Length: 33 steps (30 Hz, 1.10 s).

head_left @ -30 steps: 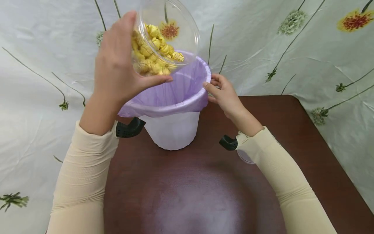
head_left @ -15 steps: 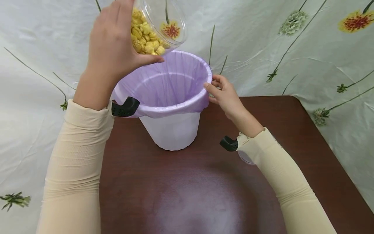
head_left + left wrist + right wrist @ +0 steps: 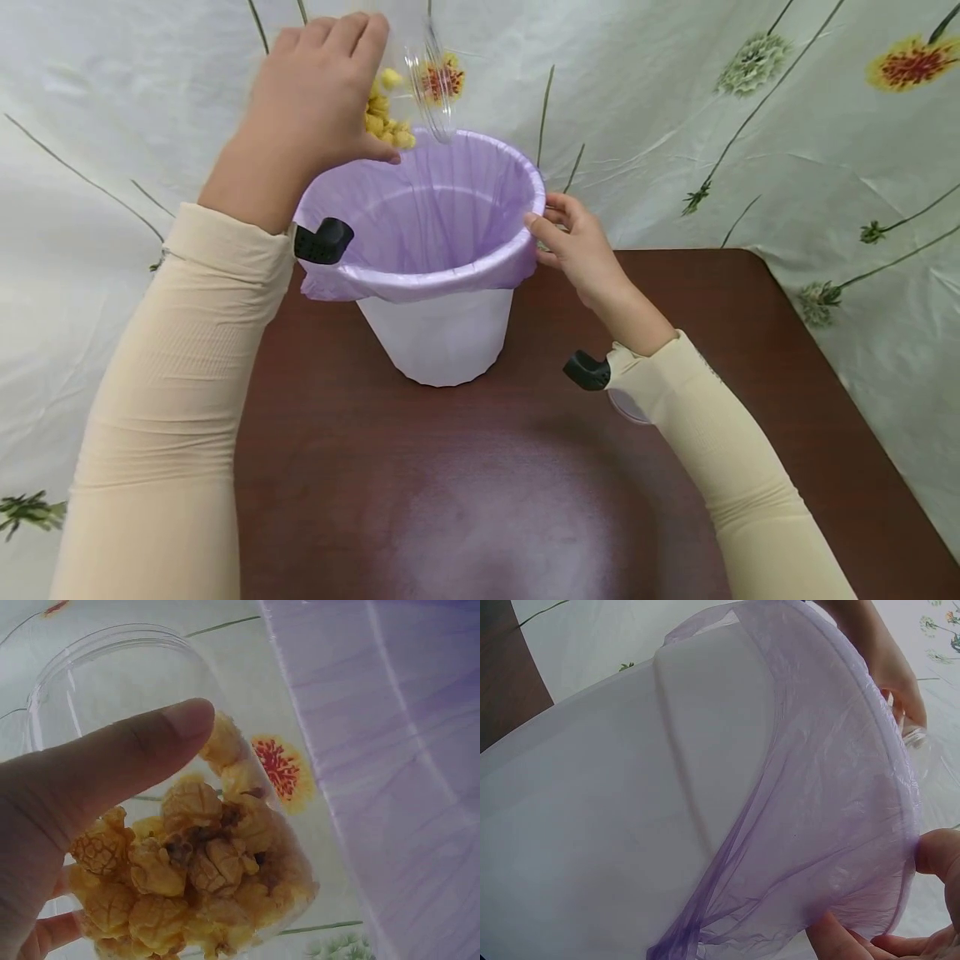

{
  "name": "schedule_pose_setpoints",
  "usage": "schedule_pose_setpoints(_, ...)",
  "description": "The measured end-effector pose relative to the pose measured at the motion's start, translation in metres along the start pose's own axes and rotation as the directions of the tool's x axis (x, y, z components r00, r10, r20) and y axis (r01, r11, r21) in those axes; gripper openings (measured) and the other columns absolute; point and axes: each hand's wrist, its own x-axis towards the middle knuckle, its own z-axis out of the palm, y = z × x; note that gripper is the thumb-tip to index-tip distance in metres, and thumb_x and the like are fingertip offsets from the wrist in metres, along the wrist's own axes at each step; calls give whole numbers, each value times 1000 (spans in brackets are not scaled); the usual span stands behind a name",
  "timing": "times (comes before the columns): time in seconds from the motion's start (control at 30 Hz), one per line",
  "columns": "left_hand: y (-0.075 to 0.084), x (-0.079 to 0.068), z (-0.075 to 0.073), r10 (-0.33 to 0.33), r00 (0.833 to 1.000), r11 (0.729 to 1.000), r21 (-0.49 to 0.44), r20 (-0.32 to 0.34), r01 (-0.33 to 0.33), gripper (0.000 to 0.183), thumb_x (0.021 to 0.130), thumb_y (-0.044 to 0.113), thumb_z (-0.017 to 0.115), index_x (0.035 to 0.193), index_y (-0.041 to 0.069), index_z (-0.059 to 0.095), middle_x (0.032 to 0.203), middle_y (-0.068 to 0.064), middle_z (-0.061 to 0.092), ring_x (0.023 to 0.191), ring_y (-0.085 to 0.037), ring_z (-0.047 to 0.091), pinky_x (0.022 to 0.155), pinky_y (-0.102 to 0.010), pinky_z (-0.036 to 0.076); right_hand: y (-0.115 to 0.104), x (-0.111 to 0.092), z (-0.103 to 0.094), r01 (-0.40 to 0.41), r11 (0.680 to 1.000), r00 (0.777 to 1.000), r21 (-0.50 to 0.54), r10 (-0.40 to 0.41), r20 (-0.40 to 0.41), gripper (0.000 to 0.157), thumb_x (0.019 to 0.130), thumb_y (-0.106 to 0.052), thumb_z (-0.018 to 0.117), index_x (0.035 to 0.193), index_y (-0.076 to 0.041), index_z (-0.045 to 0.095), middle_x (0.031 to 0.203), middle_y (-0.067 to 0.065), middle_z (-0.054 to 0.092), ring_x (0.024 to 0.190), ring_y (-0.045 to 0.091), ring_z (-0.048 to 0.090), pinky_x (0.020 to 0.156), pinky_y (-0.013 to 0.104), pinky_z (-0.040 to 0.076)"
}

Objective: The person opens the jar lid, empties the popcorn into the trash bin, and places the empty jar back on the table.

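Observation:
In the head view my left hand [image 3: 315,92] grips a clear plastic jar [image 3: 432,92], tipped with its mouth to the right, above the back left rim of a white bin [image 3: 442,333]. Yellow popcorn [image 3: 386,121] shows between thumb and fingers. The left wrist view has the thumb across the jar [image 3: 97,682], with caramel-looking popcorn [image 3: 202,870] heaped along its lower side. A thin purple bag [image 3: 420,287] lines the bin and folds over its rim. My right hand [image 3: 581,246] pinches that rim on the right, thumb and fingers on the bag [image 3: 832,765].
The bin stands on a dark red-brown table [image 3: 450,483]. A round clear disc [image 3: 628,407] lies partly hidden under my right forearm. Flower-printed cloth [image 3: 637,125] hangs close behind. Black wrist cameras [image 3: 324,242] jut from both sleeves.
My left hand has lifted up and left, then come slightly down again, turning the jar until its mouth shows nearly edge-on. Popcorn stays in the jar. My right hand keeps its hold.

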Motion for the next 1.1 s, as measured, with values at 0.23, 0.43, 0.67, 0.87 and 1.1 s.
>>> schedule_pose_setpoints(0.23,2,2,3,59,993,992,105,105,-70,97,67,25,79,138,-3,19,137,-24,27,126,-40,22,102,-52,17,0,0,1,0,1000,1000,11,0,0,53,88,-19,56,133,-2,33,126,13,42,106,23,51,86,36,45)
schedule_pose_setpoints(0.43,7,-1,4,143,983,979,130,112,-157,94,64,11,80,137,-2,22,138,-22,27,127,-38,20,106,-48,10,0,0,1,-2,1000,1000,11,2,-3,52,88,-19,56,133,-3,34,125,13,43,106,23,52,86,36,45)
schedule_pose_setpoints(0.67,17,-1,2,217,975,952,210,53,-224,56,83,-16,44,134,4,32,136,-18,32,129,-34,20,107,-41,-1,1,0,1,1,1000,1000,4,-1,-6,52,89,-19,56,132,-3,34,126,12,43,105,23,52,86,36,45)
schedule_pose_setpoints(0.87,24,1,-1,256,965,893,370,51,-257,58,82,-19,43,133,7,34,137,-14,31,130,-31,18,106,-37,-9,0,0,0,5,1000,1000,-6,-5,-6,52,89,-20,56,132,-3,34,125,12,43,105,23,52,86,36,45)
schedule_pose_setpoints(1.1,29,1,1,315,949,858,428,-5,-283,51,84,-17,43,128,9,39,136,-11,37,129,-27,22,107,-36,-7,0,-1,0,8,1000,1000,-2,-8,-5,51,89,-20,56,132,-3,35,125,12,44,105,22,52,86,36,45)
